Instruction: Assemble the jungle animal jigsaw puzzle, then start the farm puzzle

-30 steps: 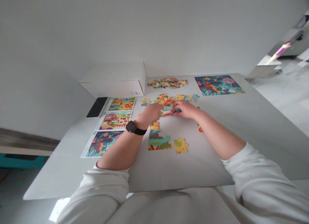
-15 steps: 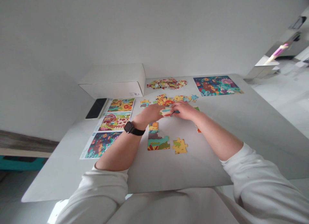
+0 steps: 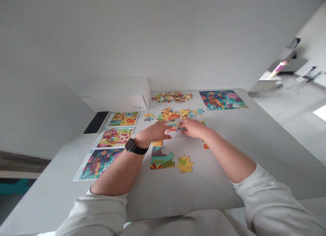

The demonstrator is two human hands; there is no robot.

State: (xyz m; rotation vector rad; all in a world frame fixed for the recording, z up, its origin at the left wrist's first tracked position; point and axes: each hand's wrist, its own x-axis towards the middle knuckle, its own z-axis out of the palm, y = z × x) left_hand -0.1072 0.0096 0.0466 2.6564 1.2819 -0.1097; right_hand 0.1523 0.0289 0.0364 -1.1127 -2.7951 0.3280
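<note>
In the middle of the table, my right hand (image 3: 193,128) pinches a small jigsaw piece (image 3: 181,129) with blue on it at the edge of a joined strip of puzzle (image 3: 171,127). My left hand (image 3: 161,130), a black watch on its wrist, rests at the strip's left end with thumb and fingers apart. It covers part of the puzzle's left side. Below it lies a joined corner section (image 3: 162,160) with a green crocodile on teal. A loose yellow piece (image 3: 185,163) lies just right of that section. More joined pieces (image 3: 205,144) show under my right wrist.
Loose pieces (image 3: 169,114) lie beyond my hands, with a heap of pieces (image 3: 173,97) behind them. A finished dark-blue puzzle picture (image 3: 222,99) is at the back right. At left are a white box (image 3: 114,102), a phone (image 3: 96,123) and a picture sheet (image 3: 102,147).
My left thumb has spread away from the puzzle strip, towards me. My right hand stays at the strip with the piece. The whole view has shifted, so the table appears lower.
</note>
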